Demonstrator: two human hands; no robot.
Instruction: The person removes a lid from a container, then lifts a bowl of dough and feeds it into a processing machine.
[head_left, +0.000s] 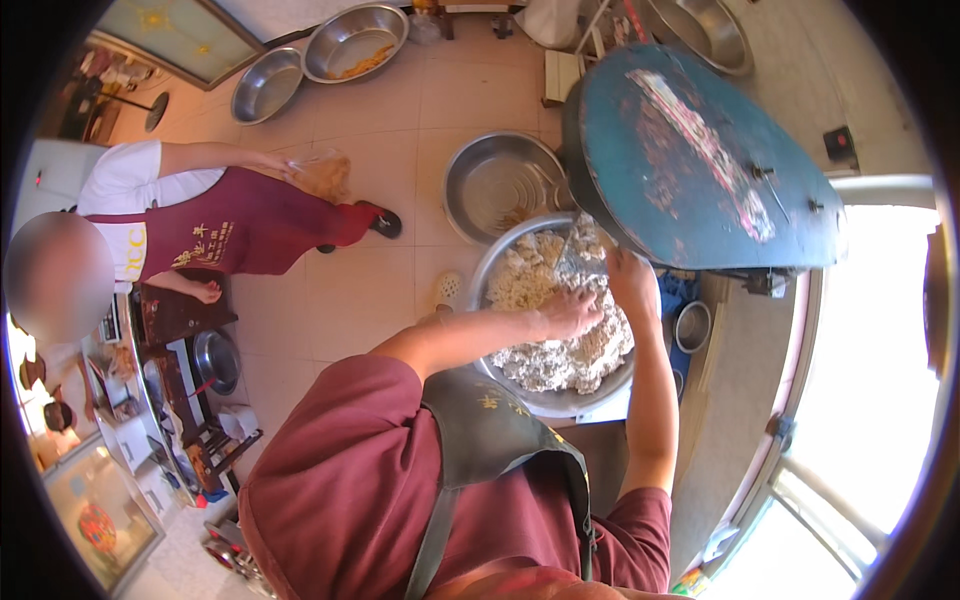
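Observation:
A large metal basin (493, 370) before me holds a heap of pale, crumbly, floury dough (555, 360). My left hand (576, 311) lies palm down on the middle of the heap, its fingers spread a little. At the basin's far right side, my right hand (628, 271) is raised beside the lower edge of a blue-green machine housing (697, 165). Its fingertips are partly hidden there, and what they touch is unclear. Dough also shows at a clear sheet or chute (583, 251) between the machine and the heap.
Another metal basin (499, 180) with some scraps stands beyond mine. Two more basins (356, 45) (268, 86) are at the far left. A co-worker in a dark red apron (225, 217) holds a clear bag (322, 174) at left. A small metal bowl (691, 327) sits at right by the wall.

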